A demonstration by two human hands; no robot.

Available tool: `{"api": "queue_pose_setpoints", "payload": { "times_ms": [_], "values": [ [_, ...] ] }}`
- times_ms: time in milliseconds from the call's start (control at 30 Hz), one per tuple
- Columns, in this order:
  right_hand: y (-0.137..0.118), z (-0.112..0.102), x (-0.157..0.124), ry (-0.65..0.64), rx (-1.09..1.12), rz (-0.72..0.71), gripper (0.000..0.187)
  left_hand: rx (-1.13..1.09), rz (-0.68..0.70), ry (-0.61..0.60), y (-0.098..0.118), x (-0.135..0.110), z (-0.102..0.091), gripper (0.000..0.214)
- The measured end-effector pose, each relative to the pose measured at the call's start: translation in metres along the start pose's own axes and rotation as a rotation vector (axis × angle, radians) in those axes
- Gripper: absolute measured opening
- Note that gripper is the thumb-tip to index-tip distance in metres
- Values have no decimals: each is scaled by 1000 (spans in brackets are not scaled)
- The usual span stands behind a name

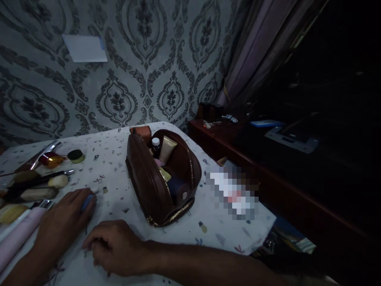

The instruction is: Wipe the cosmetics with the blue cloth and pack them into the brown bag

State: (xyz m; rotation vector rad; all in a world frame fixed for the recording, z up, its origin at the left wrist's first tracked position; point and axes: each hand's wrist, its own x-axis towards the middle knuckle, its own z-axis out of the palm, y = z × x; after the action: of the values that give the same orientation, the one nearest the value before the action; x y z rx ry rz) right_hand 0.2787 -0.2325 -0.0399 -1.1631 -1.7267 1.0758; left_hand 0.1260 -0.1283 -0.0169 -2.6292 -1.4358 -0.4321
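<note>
My left hand [64, 216] rests low over the patterned tablecloth, fingers closed around a small blue object [87, 201] with a whitish tip, mostly hidden by the fingers. To its right, my right hand [117, 246] is loosely curled with its fingers apart and nothing visible in them. Beyond both hands stands a brown zip-up toiletry bag [144, 180], unzipped. Inside it are a beige squeeze tube [168, 149], a small dark bottle with a white cap [155, 142] and a dark blue item [178, 186].
Makeup brushes [58, 181], a pink tube [22, 234], an amber container [52, 159] and a round green-lidded jar [76, 155] lie at the left. A blurred-out item [235, 194] is right of the bag. A reddish-brown wooden cabinet [220, 137] borders the table.
</note>
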Motion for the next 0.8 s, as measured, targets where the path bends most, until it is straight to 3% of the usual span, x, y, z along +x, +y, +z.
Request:
{"api": "queue_pose_setpoints", "payload": {
  "times_ms": [167,433,633,800],
  "values": [
    [1,1,1,12,-29,-37,27,-149,60,88,-9,-10,10,39],
    [4,1,4,-38,-107,-52,29,-211,154,157,-20,-20,23,35],
    [11,6,5,-50,-77,-17,27,-179,201,109,-23,-26,33,38],
    [7,2,5,-27,-44,-31,27,-193,225,122,-22,-24,30,35]
  ]
}}
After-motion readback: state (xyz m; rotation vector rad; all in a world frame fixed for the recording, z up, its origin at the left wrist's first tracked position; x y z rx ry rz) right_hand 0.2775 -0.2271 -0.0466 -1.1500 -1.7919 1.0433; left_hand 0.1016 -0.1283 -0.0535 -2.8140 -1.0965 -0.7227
